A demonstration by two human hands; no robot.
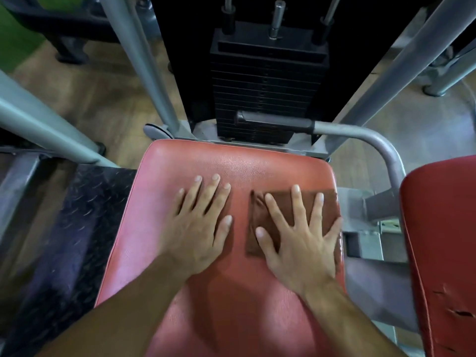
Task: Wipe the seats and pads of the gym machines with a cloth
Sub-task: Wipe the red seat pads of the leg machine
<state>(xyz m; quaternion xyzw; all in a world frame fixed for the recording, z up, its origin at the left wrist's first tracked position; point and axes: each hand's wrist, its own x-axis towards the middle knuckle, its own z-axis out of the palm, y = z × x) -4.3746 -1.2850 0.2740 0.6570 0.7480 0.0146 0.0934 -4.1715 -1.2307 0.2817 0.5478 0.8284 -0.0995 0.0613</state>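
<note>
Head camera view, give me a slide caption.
Right hand presses brown folded cloth on red padded seat; left hand flat beside it.

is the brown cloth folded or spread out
Folded: the brown cloth lies as a compact square with layered edges, pressed flat on the red vinyl seat under the right hand.

Black weight stack (268, 81) above wood-look floor (92, 99)
</note>
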